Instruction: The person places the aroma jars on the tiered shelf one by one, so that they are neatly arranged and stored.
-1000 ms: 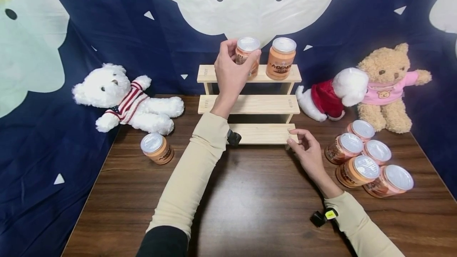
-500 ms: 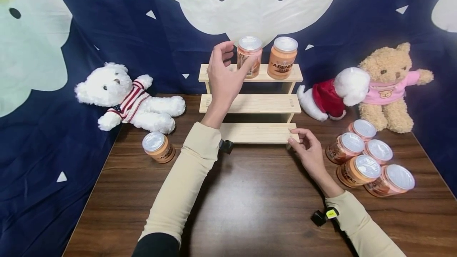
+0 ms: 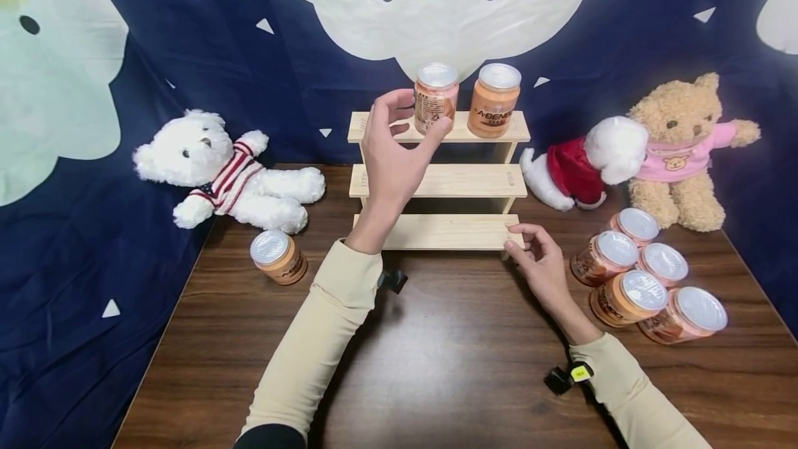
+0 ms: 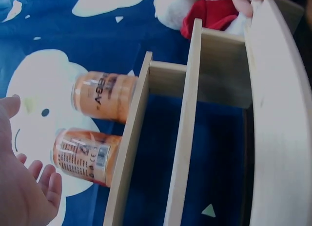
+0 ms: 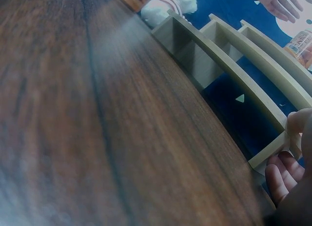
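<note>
A three-tier wooden display shelf (image 3: 439, 182) stands at the back of the table. On its top tier sit two orange jars with silver lids, a jar with small print (image 3: 430, 106) and, to its right, a jar with large lettering (image 3: 494, 106). My left hand (image 3: 399, 147) is around the front of the small-print jar with fingers spread; the left wrist view shows a gap between the fingers (image 4: 46, 179) and that jar (image 4: 87, 155). At the lowest tier's right end, my right hand (image 3: 537, 262) pinches the shelf between thumb and fingers.
One orange jar (image 3: 278, 258) stands at the table's left, near a white teddy bear (image 3: 231, 175). Several more jars (image 3: 626, 296) cluster on the right, in front of a white plush in red (image 3: 580, 165) and a tan bear (image 3: 676, 151). A patterned navy cloth (image 3: 299, 75) hangs behind.
My left hand has let go of the small-print jar, its fingers opening and drawing back slightly down and left. The jar stays on the top tier. The right hand keeps its hold.
</note>
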`<state>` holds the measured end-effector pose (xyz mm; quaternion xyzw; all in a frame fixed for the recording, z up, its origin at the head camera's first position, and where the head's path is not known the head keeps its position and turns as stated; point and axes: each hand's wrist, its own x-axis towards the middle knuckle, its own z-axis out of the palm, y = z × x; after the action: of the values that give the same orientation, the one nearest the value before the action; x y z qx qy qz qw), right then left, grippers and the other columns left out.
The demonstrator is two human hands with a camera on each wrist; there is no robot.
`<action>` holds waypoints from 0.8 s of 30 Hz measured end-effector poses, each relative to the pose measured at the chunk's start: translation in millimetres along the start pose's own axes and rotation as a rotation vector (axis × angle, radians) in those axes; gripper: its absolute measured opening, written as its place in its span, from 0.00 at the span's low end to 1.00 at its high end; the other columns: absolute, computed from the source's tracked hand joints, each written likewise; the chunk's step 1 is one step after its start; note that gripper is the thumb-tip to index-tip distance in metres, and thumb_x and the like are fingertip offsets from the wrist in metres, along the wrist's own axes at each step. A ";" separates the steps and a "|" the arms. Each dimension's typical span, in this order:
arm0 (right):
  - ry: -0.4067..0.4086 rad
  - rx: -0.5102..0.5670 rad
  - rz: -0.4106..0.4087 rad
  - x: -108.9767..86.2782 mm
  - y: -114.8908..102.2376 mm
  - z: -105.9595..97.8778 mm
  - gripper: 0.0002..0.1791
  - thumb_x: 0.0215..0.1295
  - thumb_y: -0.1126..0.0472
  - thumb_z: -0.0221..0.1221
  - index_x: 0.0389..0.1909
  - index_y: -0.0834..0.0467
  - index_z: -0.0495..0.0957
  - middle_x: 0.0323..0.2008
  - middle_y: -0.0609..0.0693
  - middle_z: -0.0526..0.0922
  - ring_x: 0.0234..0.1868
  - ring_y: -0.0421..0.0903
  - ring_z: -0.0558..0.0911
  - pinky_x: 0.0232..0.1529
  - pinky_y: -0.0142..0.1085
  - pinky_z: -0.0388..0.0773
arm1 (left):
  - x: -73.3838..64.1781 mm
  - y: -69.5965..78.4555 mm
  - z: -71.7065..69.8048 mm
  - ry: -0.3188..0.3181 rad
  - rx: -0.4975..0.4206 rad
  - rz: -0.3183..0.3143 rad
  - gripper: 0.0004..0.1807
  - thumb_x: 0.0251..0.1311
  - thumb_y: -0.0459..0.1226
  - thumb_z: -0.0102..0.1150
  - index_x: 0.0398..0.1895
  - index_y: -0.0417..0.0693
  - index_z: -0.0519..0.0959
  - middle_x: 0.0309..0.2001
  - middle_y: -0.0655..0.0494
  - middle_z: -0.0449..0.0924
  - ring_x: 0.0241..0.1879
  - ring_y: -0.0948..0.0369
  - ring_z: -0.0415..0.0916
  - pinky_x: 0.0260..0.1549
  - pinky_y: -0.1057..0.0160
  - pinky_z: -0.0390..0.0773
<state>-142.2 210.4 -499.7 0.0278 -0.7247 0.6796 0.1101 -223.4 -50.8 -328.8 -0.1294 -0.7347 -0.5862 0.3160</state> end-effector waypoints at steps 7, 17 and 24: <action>-0.003 0.008 -0.003 -0.1 -0.3 -0.3 0.16 0.74 0.76 0.66 0.59 0.75 0.80 0.36 0.46 0.82 0.33 0.38 0.83 0.30 0.22 0.79 | -23.7 5.0 -5.3 -0.031 -0.054 0.007 0.35 0.65 0.45 0.78 0.68 0.36 0.78 0.59 0.39 0.83 0.58 0.47 0.82 0.59 0.53 0.85; 0.004 -0.037 -0.017 -0.1 -1.6 -0.5 0.15 0.74 0.75 0.66 0.59 0.73 0.81 0.36 0.46 0.79 0.33 0.35 0.80 0.30 0.21 0.77 | -45.9 14.1 -15.9 -0.022 -0.089 0.043 0.30 0.66 0.43 0.76 0.65 0.35 0.79 0.55 0.39 0.85 0.57 0.55 0.83 0.58 0.55 0.86; -0.001 -0.029 -0.015 0.3 -0.4 -0.7 0.15 0.74 0.76 0.66 0.59 0.73 0.81 0.36 0.46 0.80 0.33 0.36 0.81 0.30 0.22 0.78 | -61.9 7.0 -34.5 -0.008 -0.066 0.074 0.27 0.68 0.41 0.75 0.63 0.35 0.80 0.56 0.45 0.86 0.56 0.54 0.84 0.55 0.55 0.87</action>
<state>-142.4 211.1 -499.2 0.0320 -0.7343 0.6682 0.1153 -161.2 -70.2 -357.5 -0.1689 -0.7110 -0.5975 0.3301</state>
